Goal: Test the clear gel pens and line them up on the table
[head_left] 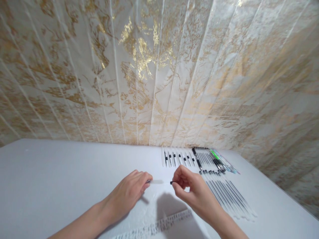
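Note:
My left hand [129,187] is closed, fingertips around the end of a thin translucent pen barrel [157,182] that points to the right. Opposite it, my right hand [188,182] pinches a small black pen cap [171,182] between thumb and fingers. A short gap separates the cap from the barrel's tip. Both hands are above the white table. Just beyond my right hand lies a row of clear pen parts with black pieces on them [174,159].
A row of black-ended clear pens [228,196] lies to the right. Behind it are capped black pens [196,159] and a green pen [213,154]. A clear plastic sheet with a printed strip [161,225] lies near the front. A gold-patterned curtain [139,73] hangs behind the table.

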Motion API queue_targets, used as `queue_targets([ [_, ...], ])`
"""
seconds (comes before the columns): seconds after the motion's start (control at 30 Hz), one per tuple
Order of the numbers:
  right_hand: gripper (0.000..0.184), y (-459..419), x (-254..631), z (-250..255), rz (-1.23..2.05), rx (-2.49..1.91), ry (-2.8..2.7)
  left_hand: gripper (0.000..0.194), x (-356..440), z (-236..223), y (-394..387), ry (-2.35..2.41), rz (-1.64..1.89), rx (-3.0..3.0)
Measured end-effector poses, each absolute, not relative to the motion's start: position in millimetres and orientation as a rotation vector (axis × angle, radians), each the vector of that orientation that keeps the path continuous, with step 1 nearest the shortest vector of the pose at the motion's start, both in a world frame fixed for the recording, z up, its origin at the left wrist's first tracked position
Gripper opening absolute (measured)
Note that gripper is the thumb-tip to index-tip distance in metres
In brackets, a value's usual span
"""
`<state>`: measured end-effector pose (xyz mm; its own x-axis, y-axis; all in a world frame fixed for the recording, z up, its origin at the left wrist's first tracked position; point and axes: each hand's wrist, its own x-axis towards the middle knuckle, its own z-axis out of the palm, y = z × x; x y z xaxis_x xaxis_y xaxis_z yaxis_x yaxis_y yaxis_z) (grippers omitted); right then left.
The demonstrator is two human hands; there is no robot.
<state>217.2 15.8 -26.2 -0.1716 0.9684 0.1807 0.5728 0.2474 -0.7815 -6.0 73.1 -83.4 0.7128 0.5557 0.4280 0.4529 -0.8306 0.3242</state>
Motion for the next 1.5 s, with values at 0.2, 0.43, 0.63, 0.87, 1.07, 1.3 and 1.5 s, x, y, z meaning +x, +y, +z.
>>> queue_targets([
  [0.2, 0.007, 13, 206, -35, 0.748, -1.308, -1.804, 0.025, -2, -79, 68, 0.775, 0.747, 2.737],
  [0.43, 0.005, 13, 209, -37, 0.805, -1.273, -1.837, 0.031, -1, -78, 67, 0.77, 0.707, 2.686],
  [0.63, 0.015, 15, 219, -33, 0.936, -1.287, -1.744, 0.024, 6, -64, 49, 0.866, 0.671, 2.392],
  [0.87, 0.021, 7, 221, -14, 0.841, -1.324, -1.845, 0.026, 11, -29, 26, 0.886, 0.487, 1.977],
  [1.07, 0.028, 0, 218, -6, 0.477, -1.369, -2.074, 0.028, 12, -24, 22, 0.703, 0.405, 1.714],
  [1.3, 0.048, 1, 213, -17, 0.275, -1.515, -2.171, 0.019, 14, -44, 26, 0.802, 0.536, 2.06],
  [1.5, 0.023, 4, 218, -12, 0.506, -1.54, -2.189, 0.02, 13, -58, 34, 0.889, 0.596, 2.134],
])
